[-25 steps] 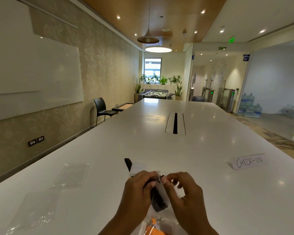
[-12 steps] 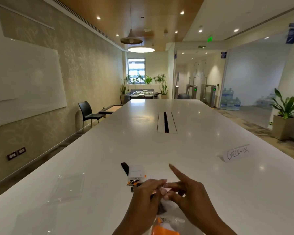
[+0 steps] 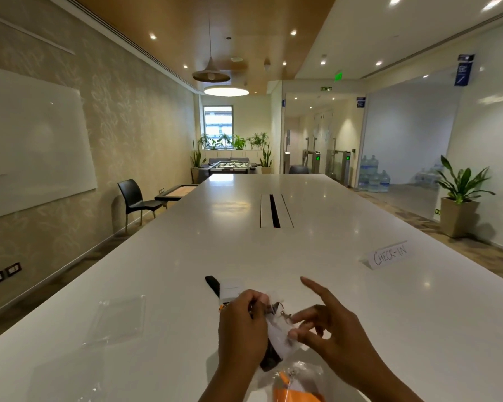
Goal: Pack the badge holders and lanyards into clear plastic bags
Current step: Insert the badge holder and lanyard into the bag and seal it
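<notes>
Black lanyard [image 3: 269, 359]: we see it gripped in the left hand [image 3: 241, 323], above the near edge of the table [image 3: 273, 250].
Badge holder [image 3: 278, 335]: clear, between both hands.
Right hand [image 3: 337, 335]: fingers spread, thumb tip touches the holder.
Clear bag [image 3: 305, 371]: below the hands, holding an orange lanyard [image 3: 296, 394].

The left hand [image 3: 241, 329] and the right hand [image 3: 334, 332] are bare, and both forearms [image 3: 225, 382] too; the nails [image 3: 293, 333] seem short, but they are blurred.
</notes>
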A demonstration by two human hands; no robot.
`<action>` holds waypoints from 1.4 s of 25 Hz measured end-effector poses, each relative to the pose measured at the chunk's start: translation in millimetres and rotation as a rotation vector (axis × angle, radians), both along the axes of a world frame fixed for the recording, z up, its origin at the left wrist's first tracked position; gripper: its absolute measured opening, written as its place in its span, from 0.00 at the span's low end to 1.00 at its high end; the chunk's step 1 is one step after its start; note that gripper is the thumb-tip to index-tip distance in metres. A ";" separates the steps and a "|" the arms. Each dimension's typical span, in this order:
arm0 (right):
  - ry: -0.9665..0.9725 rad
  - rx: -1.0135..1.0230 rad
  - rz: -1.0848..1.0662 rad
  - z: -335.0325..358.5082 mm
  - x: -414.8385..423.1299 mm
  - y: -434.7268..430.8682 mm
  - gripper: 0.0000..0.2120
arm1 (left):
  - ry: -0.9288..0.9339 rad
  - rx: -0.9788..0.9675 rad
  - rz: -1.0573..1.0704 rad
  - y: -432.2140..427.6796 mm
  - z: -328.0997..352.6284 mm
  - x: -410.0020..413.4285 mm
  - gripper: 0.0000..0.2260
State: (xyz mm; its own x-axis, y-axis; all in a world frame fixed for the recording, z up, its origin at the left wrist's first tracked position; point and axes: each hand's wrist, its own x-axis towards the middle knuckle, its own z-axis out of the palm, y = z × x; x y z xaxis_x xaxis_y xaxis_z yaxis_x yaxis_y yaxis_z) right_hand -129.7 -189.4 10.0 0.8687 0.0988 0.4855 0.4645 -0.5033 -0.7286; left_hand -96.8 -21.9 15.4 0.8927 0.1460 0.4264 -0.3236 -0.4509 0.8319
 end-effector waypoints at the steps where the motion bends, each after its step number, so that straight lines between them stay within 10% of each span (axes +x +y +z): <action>1: -0.038 -0.003 -0.047 -2.4 -0.6 1.4 0.34 | 0.010 -0.004 0.016 -1.9 0.9 -0.5 0.06; 11: -0.139 -0.089 -0.226 -9.2 -4.2 11.7 0.04 | 0.068 -0.127 -0.153 -18.7 0.8 -8.1 0.09; 25: -0.100 -0.069 -0.111 3.4 -16.0 25.1 0.20 | -0.019 -0.166 0.055 -25.6 2.2 -17.7 0.06; 35: 0.195 0.246 0.023 9.0 -10.4 14.1 0.07 | -0.104 -0.071 -0.009 -29.7 -3.0 -20.6 0.06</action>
